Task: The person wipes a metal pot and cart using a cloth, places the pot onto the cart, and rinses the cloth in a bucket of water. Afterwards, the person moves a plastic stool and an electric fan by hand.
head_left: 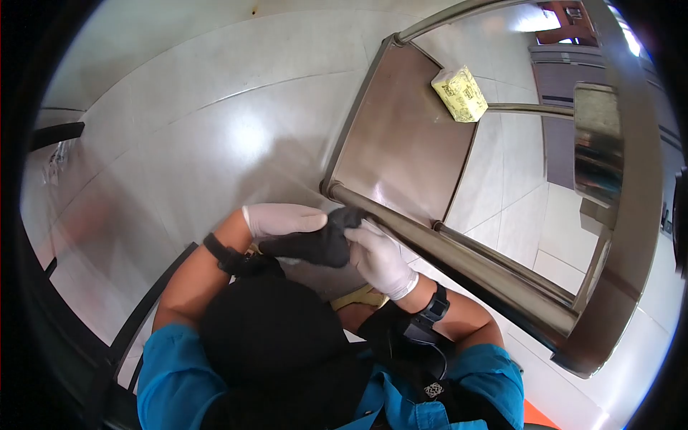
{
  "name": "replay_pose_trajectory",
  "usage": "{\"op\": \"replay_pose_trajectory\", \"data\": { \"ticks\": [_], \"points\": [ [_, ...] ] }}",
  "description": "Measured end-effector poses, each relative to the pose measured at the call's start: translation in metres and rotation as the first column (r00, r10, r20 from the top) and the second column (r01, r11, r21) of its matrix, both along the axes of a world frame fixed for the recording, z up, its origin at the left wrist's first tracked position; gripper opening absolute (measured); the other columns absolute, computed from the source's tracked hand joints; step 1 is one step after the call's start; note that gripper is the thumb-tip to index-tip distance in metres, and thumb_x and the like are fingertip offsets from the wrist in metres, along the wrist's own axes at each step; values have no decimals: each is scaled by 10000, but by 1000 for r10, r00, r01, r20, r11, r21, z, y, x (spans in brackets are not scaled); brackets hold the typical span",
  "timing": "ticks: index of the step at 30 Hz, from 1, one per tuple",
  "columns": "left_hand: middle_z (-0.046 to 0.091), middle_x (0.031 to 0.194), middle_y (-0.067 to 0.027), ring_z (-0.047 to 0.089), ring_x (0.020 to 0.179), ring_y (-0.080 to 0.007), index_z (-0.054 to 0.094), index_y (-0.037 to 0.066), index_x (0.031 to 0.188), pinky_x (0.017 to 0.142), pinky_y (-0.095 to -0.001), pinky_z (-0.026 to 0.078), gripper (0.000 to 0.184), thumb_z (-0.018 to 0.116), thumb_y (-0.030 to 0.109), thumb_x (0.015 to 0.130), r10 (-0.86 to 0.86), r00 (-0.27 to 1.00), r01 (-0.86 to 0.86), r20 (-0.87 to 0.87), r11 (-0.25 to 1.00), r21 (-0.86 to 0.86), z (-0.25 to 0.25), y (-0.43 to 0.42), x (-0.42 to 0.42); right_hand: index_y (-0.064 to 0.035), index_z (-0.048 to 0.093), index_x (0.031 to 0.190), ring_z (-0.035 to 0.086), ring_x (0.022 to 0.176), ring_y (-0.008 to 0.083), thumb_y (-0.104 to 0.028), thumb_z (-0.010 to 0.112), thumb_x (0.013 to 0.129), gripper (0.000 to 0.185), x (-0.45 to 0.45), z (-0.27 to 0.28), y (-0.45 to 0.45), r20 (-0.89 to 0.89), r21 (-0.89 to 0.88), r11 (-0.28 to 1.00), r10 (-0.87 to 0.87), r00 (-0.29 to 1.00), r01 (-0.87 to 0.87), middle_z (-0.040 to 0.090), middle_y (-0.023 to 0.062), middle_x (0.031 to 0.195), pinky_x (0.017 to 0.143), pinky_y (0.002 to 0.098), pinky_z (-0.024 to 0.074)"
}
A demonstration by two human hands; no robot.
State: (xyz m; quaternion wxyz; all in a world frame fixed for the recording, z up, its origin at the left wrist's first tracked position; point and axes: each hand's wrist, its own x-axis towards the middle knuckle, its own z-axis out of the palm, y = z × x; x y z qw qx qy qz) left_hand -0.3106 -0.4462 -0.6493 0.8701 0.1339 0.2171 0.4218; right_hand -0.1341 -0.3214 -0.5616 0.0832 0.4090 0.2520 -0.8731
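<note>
Between my two white-gloved hands is a black cloth (315, 245), bunched and hanging a little to the left. My left hand (287, 219) lies along the cloth's upper left side, its fingers pressed together against it. My right hand (380, 259) pinches the cloth's right end between thumb and fingers. Parts of the fingers of both hands are hidden by the cloth. Both hands are over my lap, close to the near left corner of a steel-framed table.
A metal table frame (459, 266) runs from the centre to the right, with a brown lower shelf (401, 129). A yellow patterned packet (460, 94) rests at the shelf's far edge. A black chair frame (143, 304) is at my left. Pale tiles cover the floor.
</note>
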Motion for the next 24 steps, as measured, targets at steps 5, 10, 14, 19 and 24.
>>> {"op": "replay_pose_trajectory", "data": {
  "ticks": [5, 10, 14, 19, 24],
  "points": [
    [631, 970, -41, 554, 875, -118, 621, -9, 1087, 807, -263, 459, 417, 583, 365, 908, -55, 797, 176, -601, 974, 145, 19, -10, -33, 20, 569, 956, 576, 821, 321, -163, 572, 838, 218, -43, 46, -11, 431, 897, -261, 691, 580, -356, 564, 145, 829, 782, 386, 466],
    [633, 1017, -32, 584, 876, -100, 579, 14, 1177, 794, -243, 477, 392, 575, 305, 915, 438, 824, -503, -361, 858, -107, 24, -35, -59, 9, 576, 1103, 575, 902, 283, -211, 598, 786, 387, -72, 54, -6, 721, 534, -846, 454, 523, -1, 582, 137, 1019, 804, 409, 455],
    [623, 1134, -69, 603, 1001, -144, 532, -9, 1232, 892, -269, 463, 398, 507, 277, 956, 705, 663, -742, -250, 663, -99, 22, -40, -87, 13, 548, 1163, 578, 951, 274, -222, 570, 787, 443, -56, 31, -13, 925, 157, -982, 108, 365, -109, 569, 176, 1063, 808, 412, 455],
    [594, 1222, -85, 575, 1096, -165, 515, -1, 1272, 959, -284, 431, 386, 501, 222, 957, 903, 345, -939, -256, 328, -108, 37, -22, -96, 18, 544, 1021, 578, 886, 262, -262, 578, 780, 370, -47, 33, -10, 959, 182, -954, 118, 257, -240, 567, 161, 1007, 759, 342, 458],
    [552, 1294, -90, 528, 1178, -202, 481, 10, 1315, 1016, -324, 391, 405, 487, 208, 962, 925, 272, -962, -267, 265, -60, 37, -25, -101, 16, 532, 1000, 596, 901, 286, -307, 607, 781, 397, 18, 34, 4, 937, 289, -921, 216, 273, -260, 568, 171, 988, 829, 394, 462]
  ]
}}
